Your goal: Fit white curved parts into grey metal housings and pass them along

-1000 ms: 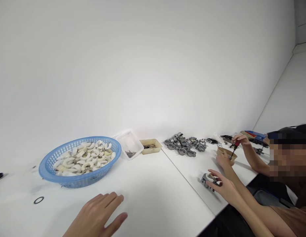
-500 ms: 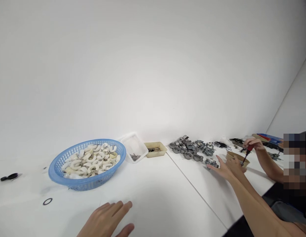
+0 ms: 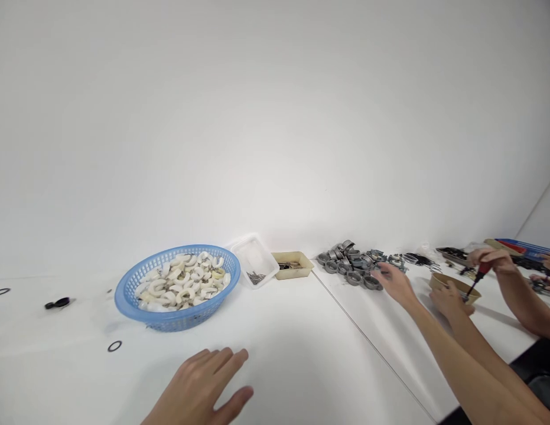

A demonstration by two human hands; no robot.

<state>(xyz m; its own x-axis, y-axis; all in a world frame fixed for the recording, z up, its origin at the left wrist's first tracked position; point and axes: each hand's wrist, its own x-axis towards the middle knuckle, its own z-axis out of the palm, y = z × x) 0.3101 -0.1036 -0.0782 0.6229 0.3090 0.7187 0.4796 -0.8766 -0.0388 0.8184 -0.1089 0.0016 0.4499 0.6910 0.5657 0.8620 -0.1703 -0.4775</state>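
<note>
Head view: left hand (image 3: 201, 383) is hovering or resting at bottom center-left, palm down, opening wide, thumb standing apart from fingers; can't tell if it's touching the white surface (image 3: 275, 354). Right hand (image 3: 395, 284) is reaching in from lower right to right of center, fingers extending at the near right edge of the gray metal parts (image 3: 354, 277); palm side is hidden, so can't tell if it's gripping a part or open.

Gray metal parts are lying in a heap right of center, against the wall (image 3: 275, 118), round cup-like ones sitting at the front. Blue basket (image 3: 177, 321) is sitting left of center, holding many white curved pieces (image 3: 184, 283). White tray (image 3: 256, 260) is standing just beside its right side, tilting, with thin metal pins (image 3: 256, 277) lying at its lower end. Tan tray (image 3: 294, 273) is sitting right next to that, dark slim pieces lying inside.

One black ring (image 3: 114, 346) is lying below the basket, another black ring (image 3: 0, 291) at far left edge, small black part (image 3: 57, 303) between basket and left edge.

At right, a co-worker's hand (image 3: 498, 261) is holding a red-handled screwdriver (image 3: 484, 268), tip pointing down into a tan bowl (image 3: 474, 292); their other hand (image 3: 449, 299) is working at the bowl's near left side. Black wiry pieces (image 3: 420, 260) are lying behind the bowl. Blue bin (image 3: 534, 247) is showing at the right edge.
</note>
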